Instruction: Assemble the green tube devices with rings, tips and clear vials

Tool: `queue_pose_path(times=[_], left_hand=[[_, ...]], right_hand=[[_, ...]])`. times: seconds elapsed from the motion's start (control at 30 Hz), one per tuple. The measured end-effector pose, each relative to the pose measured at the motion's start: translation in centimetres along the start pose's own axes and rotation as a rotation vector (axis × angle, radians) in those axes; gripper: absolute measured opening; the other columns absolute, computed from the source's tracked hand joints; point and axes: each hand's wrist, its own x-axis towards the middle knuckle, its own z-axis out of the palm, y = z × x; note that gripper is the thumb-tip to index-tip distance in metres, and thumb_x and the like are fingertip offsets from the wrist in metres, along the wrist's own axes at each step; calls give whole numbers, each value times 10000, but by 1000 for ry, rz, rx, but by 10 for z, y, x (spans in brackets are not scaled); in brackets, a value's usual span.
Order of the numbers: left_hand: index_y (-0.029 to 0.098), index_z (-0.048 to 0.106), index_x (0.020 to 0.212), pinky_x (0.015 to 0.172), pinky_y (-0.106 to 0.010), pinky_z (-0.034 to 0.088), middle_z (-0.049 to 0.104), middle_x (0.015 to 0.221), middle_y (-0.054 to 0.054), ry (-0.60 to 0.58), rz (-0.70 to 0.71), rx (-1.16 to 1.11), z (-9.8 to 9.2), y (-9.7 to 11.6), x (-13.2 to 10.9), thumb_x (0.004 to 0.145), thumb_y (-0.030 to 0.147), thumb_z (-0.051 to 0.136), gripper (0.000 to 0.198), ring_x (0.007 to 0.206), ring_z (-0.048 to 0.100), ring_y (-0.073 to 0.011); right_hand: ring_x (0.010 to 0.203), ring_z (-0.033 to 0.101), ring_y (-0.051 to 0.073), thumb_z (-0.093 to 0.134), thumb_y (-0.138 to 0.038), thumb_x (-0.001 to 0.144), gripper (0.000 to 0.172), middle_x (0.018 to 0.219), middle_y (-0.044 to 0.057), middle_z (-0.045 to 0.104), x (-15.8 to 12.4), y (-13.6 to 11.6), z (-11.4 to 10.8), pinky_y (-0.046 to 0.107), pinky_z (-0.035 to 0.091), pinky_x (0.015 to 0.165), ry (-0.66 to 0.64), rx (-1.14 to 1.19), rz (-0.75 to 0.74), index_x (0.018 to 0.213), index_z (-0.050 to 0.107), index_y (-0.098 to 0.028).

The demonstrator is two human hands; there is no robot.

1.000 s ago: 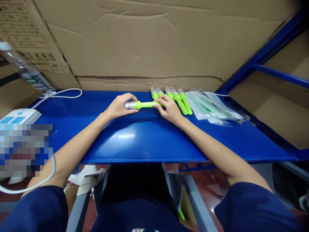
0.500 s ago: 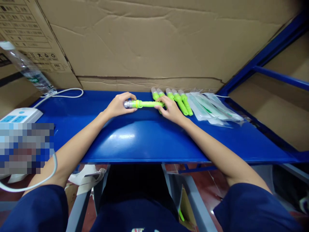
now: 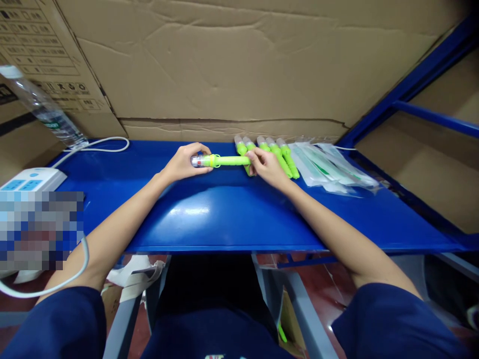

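A lime-green stick with a clear head [image 3: 232,160] lies level above the blue table [image 3: 194,212]. Its clear end is held between the thumb and fingers of my left hand [image 3: 190,160]. The fingers of my right hand [image 3: 264,164] are closed on the stick's plain green end. Just behind and beside my right hand, several similar green sticks [image 3: 286,157] rest near the table's back edge, partly hidden by that hand. Clear plastic sleeves with green and white strips [image 3: 329,167] lie to their right.
A white power strip [image 3: 35,179] with a cable sits at the left, near a plastic bottle [image 3: 52,112]. Brown cardboard [image 3: 217,65] stands behind the table. A blue metal frame [image 3: 434,117] rises at the right.
My right hand has shifted slightly right to the very end of the stick, its fingers now more bunched. The stick has turned a little about its length, showing red inside the clear head.
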Motion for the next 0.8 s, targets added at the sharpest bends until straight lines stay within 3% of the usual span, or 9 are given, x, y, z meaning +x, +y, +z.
queue_pose_path(times=[0.13,0.2,0.43,0.57,0.67,0.8], left_hand=[[165,705,1054,867,-317,543,779,1067,-70,2,-27,12,1,0,0,781,483,768,423,921,720,-203],[164,705,1054,864,-320,545,779,1073,-76,15,-41,5,1,-1,0,773,493,766,437,928,722,-209],[158,749,999,718,-270,511,791,944,-55,-16,-91,-36,2,4,-1,785,526,758,426,764,696,-168],[162,761,1035,777,-285,524,803,1003,-66,-10,-79,-20,1,4,1,781,539,791,455,832,719,-187],[167,766,1069,835,-307,536,806,1051,-78,0,-80,-12,0,1,1,805,557,785,471,901,738,-210],[170,764,1108,856,-321,546,805,1078,-86,-13,-79,9,0,-4,0,814,557,792,486,940,745,-223]], right_hand=[[718,682,189,707,-814,790,677,886,30,671,2,0,-1,338,560,639,0,166,-30,1142,546,-259],[787,711,189,779,-777,745,682,948,31,681,2,1,0,324,579,663,-4,231,-57,1112,500,-275],[560,625,155,621,-748,910,518,760,34,696,2,3,-7,320,520,568,-71,84,-36,936,565,-234],[569,618,159,687,-702,887,496,722,2,644,3,7,-8,313,511,562,-11,59,-55,1031,602,-235],[614,640,159,734,-656,866,517,772,-19,612,4,10,-6,300,517,570,18,118,-89,1133,542,-257],[647,647,189,677,-645,911,444,802,19,647,2,7,-7,347,529,628,20,35,-74,1078,549,-253]])
